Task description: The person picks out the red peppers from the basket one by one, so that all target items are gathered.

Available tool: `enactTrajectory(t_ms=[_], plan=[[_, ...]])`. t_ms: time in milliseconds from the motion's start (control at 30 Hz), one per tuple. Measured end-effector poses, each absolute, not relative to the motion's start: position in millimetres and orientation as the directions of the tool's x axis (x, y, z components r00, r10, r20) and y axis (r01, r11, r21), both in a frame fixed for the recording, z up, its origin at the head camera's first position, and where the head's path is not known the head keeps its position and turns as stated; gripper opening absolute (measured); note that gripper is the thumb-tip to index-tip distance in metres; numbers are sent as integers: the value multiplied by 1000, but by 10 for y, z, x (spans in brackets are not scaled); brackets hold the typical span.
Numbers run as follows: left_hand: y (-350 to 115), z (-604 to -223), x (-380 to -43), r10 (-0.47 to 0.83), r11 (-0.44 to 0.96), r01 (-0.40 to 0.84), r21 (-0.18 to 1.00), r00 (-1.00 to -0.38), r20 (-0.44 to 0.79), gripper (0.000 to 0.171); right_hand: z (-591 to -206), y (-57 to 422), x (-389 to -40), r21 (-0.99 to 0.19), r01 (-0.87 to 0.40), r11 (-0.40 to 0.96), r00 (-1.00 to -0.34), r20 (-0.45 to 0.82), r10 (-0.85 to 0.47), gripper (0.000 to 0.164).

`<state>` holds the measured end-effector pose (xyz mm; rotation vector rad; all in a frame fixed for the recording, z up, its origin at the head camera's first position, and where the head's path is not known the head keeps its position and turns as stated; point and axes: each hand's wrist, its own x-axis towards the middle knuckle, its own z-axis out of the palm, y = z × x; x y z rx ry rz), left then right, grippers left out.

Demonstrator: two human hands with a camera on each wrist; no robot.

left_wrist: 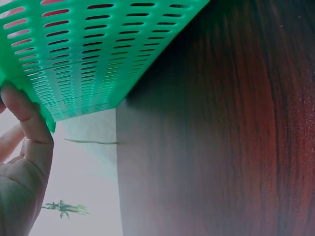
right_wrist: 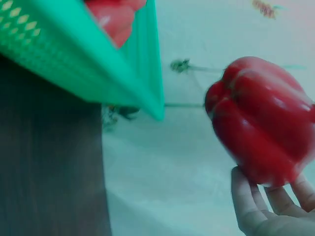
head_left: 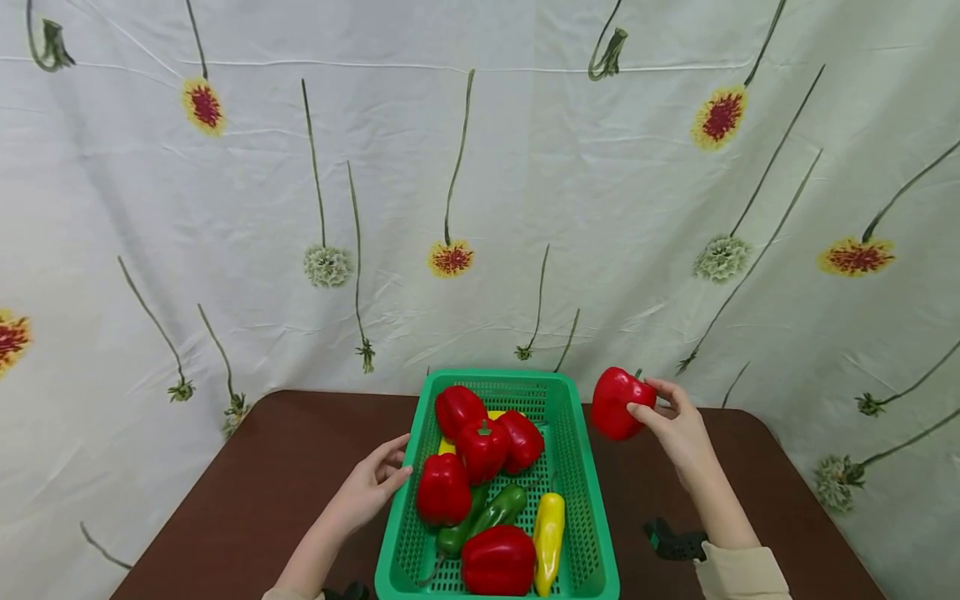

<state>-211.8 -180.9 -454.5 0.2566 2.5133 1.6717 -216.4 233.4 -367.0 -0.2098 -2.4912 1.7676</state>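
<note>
My right hand (head_left: 678,425) pinches a glossy red bell pepper (head_left: 618,404) between thumb and fingers, up in the air to the right of a green plastic basket (head_left: 498,375). In the right wrist view this bell pepper (right_wrist: 266,118) sits above the fingertips, beside the basket's wall. My left hand (head_left: 371,487) touches the basket's left rim with its relaxed fingertips. Several red bell peppers (head_left: 444,492) lie inside the basket, along with dark green peppers (head_left: 504,507) and a long yellow pepper (head_left: 550,537). More yellow pieces are partly hidden under the red ones at the far left.
The basket stands on a dark brown wooden table (head_left: 300,467) with rounded far corners. Behind it hangs a pale cloth (head_left: 495,167) printed with flowers. A black strap-like object (head_left: 671,542) shows beside the right wrist.
</note>
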Motion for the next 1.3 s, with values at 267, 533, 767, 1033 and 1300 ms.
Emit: enactTrajectory(t_ms=[267, 533, 767, 1033, 1300], plan=[[-1829, -4555, -2116, 203, 382, 92, 920, -979, 14, 56, -3874, 2575, -2300, -984, 93, 153, -980, -64, 188, 61], [-1822, -4570, -2116, 215, 370, 93, 924, -977, 13, 57, -4252, 2720, -2378, -979, 149, 135, -973, -121, 198, 66], [-1816, -4587, -2116, 219, 373, 101, 922, -976, 19, 57, -4498, 2798, -2402, -963, 185, 196, -972, -149, 183, 67], [-1813, -4575, -2115, 210, 378, 97, 921, -978, 18, 57, -4725, 2852, -2408, -943, 214, 256, -974, -186, 129, 66], [-1807, -4570, -2094, 195, 378, 89, 921, -981, 14, 57, -4855, 2893, -2425, -933, 256, 252, -965, -232, 121, 67]])
